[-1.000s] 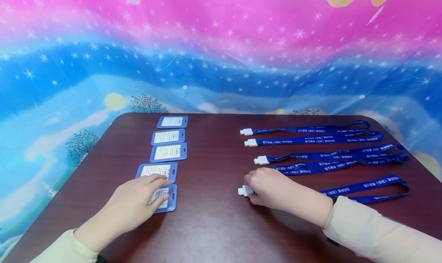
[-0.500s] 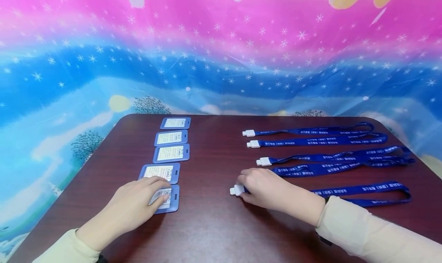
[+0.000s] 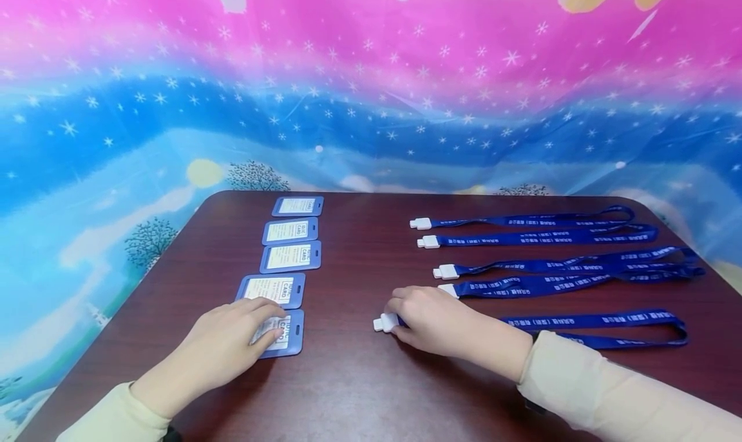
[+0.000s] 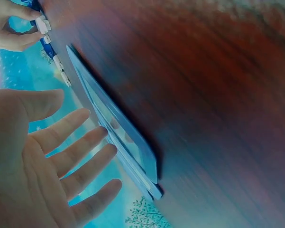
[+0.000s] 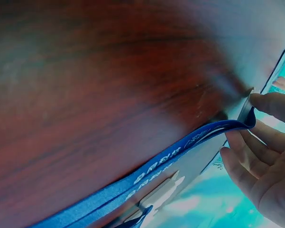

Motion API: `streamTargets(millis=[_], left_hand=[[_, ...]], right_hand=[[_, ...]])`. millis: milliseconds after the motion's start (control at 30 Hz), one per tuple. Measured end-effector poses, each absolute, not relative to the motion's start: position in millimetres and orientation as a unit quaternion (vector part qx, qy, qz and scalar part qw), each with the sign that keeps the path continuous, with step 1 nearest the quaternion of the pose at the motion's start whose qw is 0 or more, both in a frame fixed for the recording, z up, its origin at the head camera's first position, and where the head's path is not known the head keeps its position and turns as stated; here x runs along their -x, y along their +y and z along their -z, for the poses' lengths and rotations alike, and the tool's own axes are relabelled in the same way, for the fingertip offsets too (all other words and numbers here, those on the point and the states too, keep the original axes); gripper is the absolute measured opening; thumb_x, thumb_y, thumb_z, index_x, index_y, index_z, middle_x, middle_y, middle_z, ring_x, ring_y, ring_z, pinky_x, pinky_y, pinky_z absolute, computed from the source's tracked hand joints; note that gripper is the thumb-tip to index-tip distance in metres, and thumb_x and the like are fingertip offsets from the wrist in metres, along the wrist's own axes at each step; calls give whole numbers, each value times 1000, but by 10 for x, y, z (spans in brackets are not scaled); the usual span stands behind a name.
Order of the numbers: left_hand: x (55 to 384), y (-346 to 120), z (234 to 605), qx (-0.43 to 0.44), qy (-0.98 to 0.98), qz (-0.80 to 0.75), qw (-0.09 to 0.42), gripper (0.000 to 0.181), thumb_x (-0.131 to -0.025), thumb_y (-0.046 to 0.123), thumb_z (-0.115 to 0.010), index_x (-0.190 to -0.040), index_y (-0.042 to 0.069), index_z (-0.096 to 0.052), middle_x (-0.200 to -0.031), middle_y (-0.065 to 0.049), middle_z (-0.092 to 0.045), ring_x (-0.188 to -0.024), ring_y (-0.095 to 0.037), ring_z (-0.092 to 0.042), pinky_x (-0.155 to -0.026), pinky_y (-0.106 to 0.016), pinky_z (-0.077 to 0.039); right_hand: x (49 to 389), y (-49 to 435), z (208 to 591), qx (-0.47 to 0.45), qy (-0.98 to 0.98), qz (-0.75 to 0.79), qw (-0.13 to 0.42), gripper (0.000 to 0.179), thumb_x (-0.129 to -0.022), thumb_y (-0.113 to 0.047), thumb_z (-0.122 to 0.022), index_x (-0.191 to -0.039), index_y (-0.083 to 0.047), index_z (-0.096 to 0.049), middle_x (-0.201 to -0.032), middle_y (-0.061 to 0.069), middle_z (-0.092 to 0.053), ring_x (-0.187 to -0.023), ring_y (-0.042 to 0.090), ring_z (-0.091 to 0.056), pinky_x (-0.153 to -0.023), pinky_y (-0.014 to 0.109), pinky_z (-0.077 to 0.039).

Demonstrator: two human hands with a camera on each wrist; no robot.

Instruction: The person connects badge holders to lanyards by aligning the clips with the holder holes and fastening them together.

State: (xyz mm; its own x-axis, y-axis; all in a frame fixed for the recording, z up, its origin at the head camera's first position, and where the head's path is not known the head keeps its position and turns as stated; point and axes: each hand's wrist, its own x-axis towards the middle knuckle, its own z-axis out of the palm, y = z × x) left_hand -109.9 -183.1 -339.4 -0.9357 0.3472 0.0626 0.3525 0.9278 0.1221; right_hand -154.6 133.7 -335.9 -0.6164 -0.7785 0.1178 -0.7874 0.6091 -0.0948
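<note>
On table [image 3: 348,397] | right hand [image 3: 431,319] pinches clip [image 3: 384,323] | left hand [image 3: 217,339], fingers apart, partly hides badges [image 3: 294,334] | lanyards [image 3: 536,238] beyond

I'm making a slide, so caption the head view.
Left hand at a row of five blue rectangular card holders, right hand pinching a blue fabric lanyard at its white clip.
</note>
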Motion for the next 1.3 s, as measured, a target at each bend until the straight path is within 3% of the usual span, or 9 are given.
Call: streamTargets(millis=[267,833,1300], left_hand=[[1114,-1852,3420,196,-978,58,29,34,-86,35,-76,-115,19,-70,-118,-2,-67,-109,-26,-62,-89,-51,-51],[1103,-1890,3467,203,-977,66,6,61,-77,46,-83,-126,14,-66,-112,0,-59,-87,-15,-57,-76,-40,-54],[1112,-1807,3494,213,-972,94,-4,58,-80,46,-80,-129,21,-63,-117,2,-56,-98,-15,-57,-77,-41,-55]], right_hand=[[1563,1261,3360,-443,-894,-63,32,19,-84,-21,-80,-96,-8,-74,-81,-2,-59,-67,7,-51,-63,21,-50],[1578,1104,3387,-467,-882,-28,65,18,-85,-22,-79,-95,-8,-74,-80,-2,-58,-66,9,-50,-59,21,-47],[1574,964,3392,-471,-880,-18,63,20,-87,-27,-77,-96,-9,-75,-81,-2,-60,-67,9,-50,-60,21,-47]])
